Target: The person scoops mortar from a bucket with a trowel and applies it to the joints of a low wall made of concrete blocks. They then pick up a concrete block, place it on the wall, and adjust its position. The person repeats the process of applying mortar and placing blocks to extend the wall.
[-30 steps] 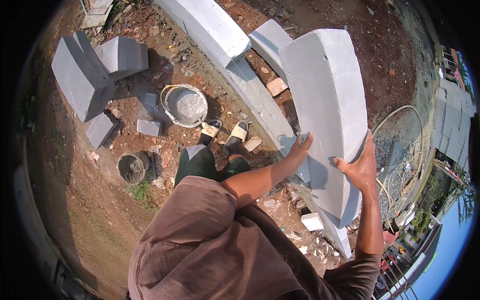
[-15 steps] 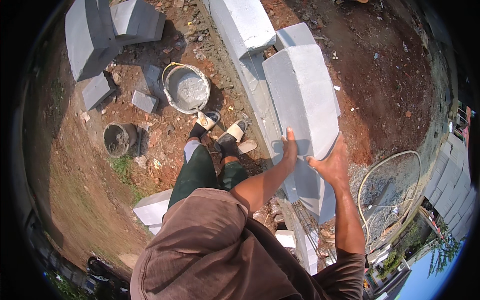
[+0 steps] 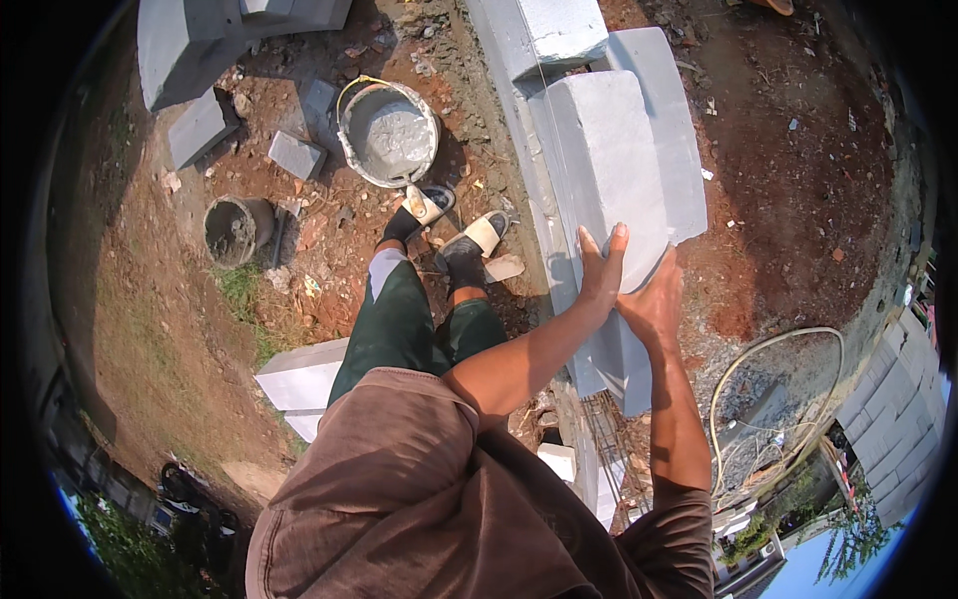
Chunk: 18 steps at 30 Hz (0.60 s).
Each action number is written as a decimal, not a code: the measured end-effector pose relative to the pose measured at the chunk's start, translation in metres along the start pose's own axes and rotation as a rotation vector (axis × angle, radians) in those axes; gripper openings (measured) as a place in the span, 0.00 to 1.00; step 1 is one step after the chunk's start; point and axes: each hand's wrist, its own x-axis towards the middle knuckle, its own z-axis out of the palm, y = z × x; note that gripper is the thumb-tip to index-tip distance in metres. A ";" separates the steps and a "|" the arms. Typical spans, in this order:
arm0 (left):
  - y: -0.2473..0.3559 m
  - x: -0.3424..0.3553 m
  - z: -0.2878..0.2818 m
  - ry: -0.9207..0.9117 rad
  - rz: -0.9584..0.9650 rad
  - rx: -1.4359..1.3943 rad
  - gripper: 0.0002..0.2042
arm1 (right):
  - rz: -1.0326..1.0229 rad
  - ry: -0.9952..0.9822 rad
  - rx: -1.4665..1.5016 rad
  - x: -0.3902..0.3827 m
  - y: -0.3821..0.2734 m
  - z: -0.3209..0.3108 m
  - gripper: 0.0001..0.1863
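Both my hands grip a long, pale grey block [image 3: 609, 150] that lies along a low wall. My left hand [image 3: 602, 265] presses on its near face, fingers upward, and my right hand [image 3: 651, 309] wraps its right edge close by. Another grey block [image 3: 677, 150] lies just right of it. Beyond, a white-topped block [image 3: 559, 30] sits on the same wall, with a thin string running past it. A bucket of grey mortar [image 3: 389, 140] stands left of the wall by my sandalled feet.
Loose blocks [image 3: 190, 45] and smaller pieces [image 3: 296, 154] lie at upper left. A round container [image 3: 231, 232] stands on the rubble-strewn dirt. Pale blocks [image 3: 299, 384] lie behind my legs. Rebar [image 3: 619, 449] shows below the block, a coiled hose [image 3: 838, 349] at right.
The block has been lowered and shifted along the wall, now beside the other block. My hands have moved with it and closer together. The ground has shifted in view as my head moved.
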 end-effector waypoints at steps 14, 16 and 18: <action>0.058 -0.064 -0.056 -0.202 0.532 0.069 0.41 | 0.103 -0.083 0.191 0.008 -0.012 0.022 0.57; 0.094 -0.041 -0.087 -0.087 0.616 0.057 0.43 | 0.080 -0.008 0.065 0.001 -0.011 0.027 0.58; 0.134 0.015 -0.111 0.033 0.613 0.145 0.48 | 0.047 0.015 0.023 0.001 -0.006 0.035 0.58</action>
